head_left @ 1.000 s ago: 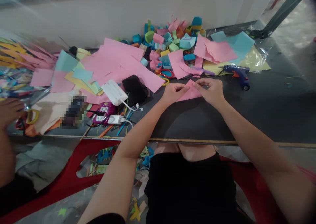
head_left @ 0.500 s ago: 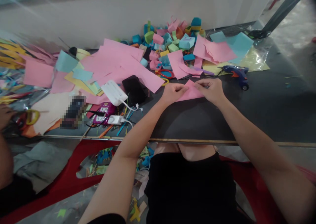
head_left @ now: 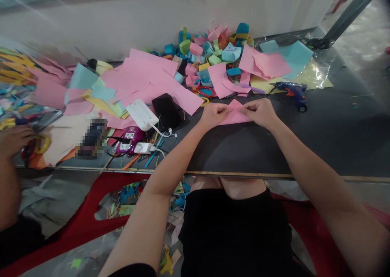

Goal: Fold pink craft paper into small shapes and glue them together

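Observation:
Between my two hands is a piece of pink paper (head_left: 235,115), its pointed corner facing away from me and its long edge toward me. My left hand (head_left: 213,115) is closed on its left side, with thumb and fingers pinching. On the other side my right hand (head_left: 261,112) pinches the paper, the thumb reaching toward its middle. Both hands are low over the dark table (head_left: 240,151). Just beyond my left hand lie scissors with red handles (head_left: 205,91). A blue glue gun (head_left: 294,90) rests to the right of my right hand.
Pink sheets (head_left: 146,75) spread left of centre, near a white power bank (head_left: 141,113), a black phone (head_left: 166,111) and a purple power strip (head_left: 131,138). Small folded paper pieces (head_left: 213,49) are heaped against the wall. Another person's hand (head_left: 14,140) is at far left, by yellow-handled scissors (head_left: 42,143).
My right hand has shifted slightly inward over the pink paper, while my left hand stays about where it was. At far left, the other person's hand has come further into view.

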`<state>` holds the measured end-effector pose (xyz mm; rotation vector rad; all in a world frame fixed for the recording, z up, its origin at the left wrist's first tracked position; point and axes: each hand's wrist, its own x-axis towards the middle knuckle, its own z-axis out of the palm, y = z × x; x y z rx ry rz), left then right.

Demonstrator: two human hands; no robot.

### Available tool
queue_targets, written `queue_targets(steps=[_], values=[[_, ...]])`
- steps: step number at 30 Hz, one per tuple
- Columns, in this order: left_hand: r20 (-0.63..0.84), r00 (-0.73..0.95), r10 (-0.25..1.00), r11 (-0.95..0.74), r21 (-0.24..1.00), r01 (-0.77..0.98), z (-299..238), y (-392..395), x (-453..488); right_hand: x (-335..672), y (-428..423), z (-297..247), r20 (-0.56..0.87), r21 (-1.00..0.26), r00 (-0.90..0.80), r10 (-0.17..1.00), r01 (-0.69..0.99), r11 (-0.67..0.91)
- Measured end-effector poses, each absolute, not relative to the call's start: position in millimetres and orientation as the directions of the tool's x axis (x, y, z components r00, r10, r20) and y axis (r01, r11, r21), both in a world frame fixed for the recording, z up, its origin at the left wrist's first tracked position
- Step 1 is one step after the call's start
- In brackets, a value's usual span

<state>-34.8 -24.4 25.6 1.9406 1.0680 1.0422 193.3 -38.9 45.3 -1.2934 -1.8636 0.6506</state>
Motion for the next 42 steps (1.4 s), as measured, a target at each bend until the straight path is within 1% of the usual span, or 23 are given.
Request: queue_targets(steps=[5,10,13,25,36,42], values=[[0.319,0.353,0.880,-0.433,0.843,0.319,26.5,-25.5,-33.4,189.6,-40.9,44.9,0.305,-0.793,-0.184,0.934,0.495,0.356],[0.302,0.352,0.886,-0.419,0.847,0.328,27.8,-27.3,-31.4,184.3,-47.0,49.9,0.360,-0.752,-0.149,0.921,0.538,0.381],[0.322,0.336,0.885,-0.428,0.847,0.316,29.4,-28.8,-31.7,183.3,-49.2,51.1,0.388,-0.750,-0.148,0.910,0.523,0.405],[0.386,0.339,0.858,-0.479,0.839,0.258,30.6,-31.0,-33.9,184.3,-50.8,53.3,0.388,-0.777,-0.168,0.906,0.469,0.419],[0.377,0.323,0.868,-0.452,0.869,0.200,27.3,-29.2,-32.4,184.8,-50.3,52.7,0.384,-0.770,-0.160,0.909,0.487,0.411],[0.350,0.317,0.881,-0.423,0.884,0.199,26.1,-27.6,-31.8,184.7,-47.5,49.4,0.397,-0.778,-0.155,0.905,0.467,0.421]])
